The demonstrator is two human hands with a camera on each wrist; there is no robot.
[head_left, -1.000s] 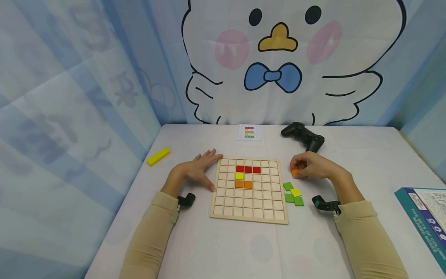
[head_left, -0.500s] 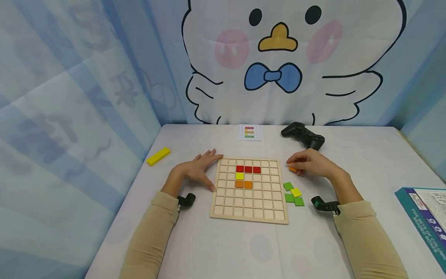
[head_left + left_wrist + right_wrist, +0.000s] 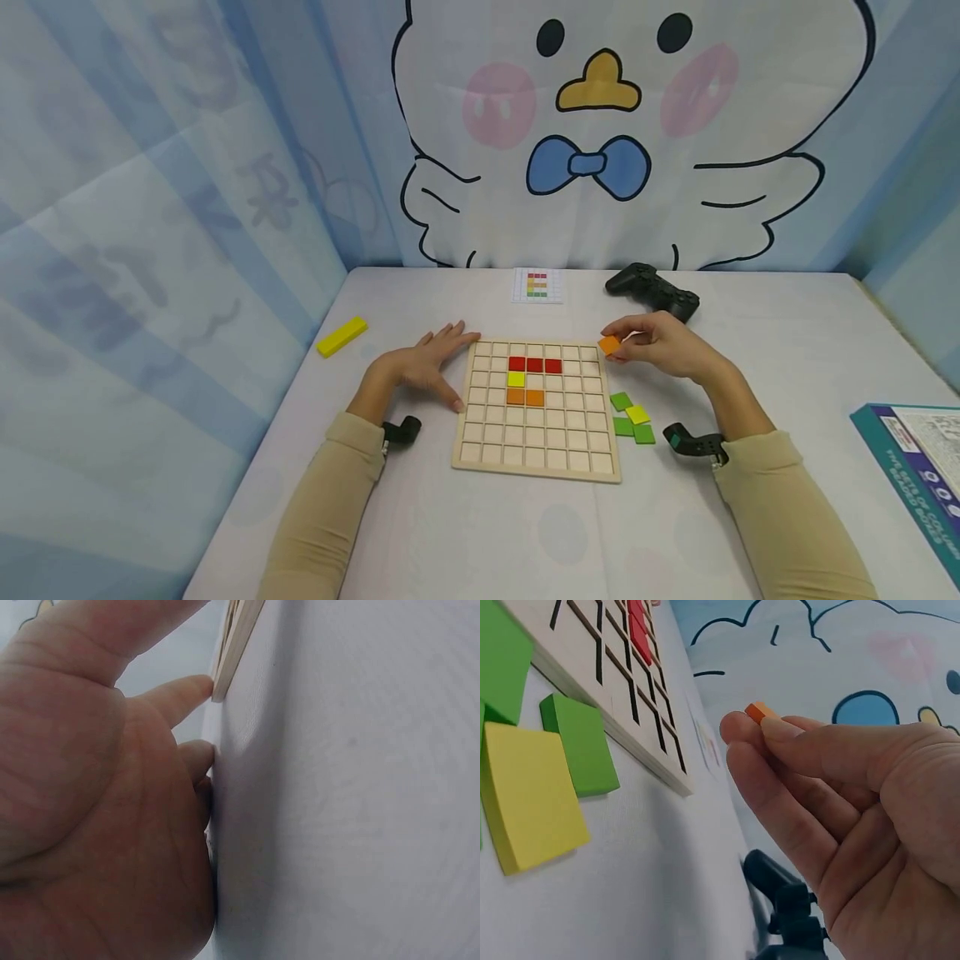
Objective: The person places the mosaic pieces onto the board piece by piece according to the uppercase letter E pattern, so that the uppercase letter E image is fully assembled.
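My right hand (image 3: 660, 343) pinches an orange square tile (image 3: 609, 344) between thumb and fingertips, at the far right corner of a wooden grid board (image 3: 536, 477). The right wrist view shows the same orange tile (image 3: 759, 712) held up off the table. My left hand (image 3: 427, 364) lies spread at the board's left side, thumb and index fingertip touching its edge; the left wrist view has the palm (image 3: 97, 802) beside the board's edge (image 3: 238, 645). In the grid sit several red tiles (image 3: 535, 365) in a row, one yellow tile (image 3: 516, 379) and two orange tiles (image 3: 525, 397).
Green tiles (image 3: 623, 426) and a yellow tile (image 3: 637, 414) lie right of the board. A pattern card (image 3: 537, 285) and a black game controller (image 3: 652, 292) stand at the back. A yellow bar (image 3: 341, 337) lies left, a teal box (image 3: 911, 483) right.
My right hand has lifted the orange tile from the table and carried it left and slightly away to the board's corner. The left hand and board have stayed put.
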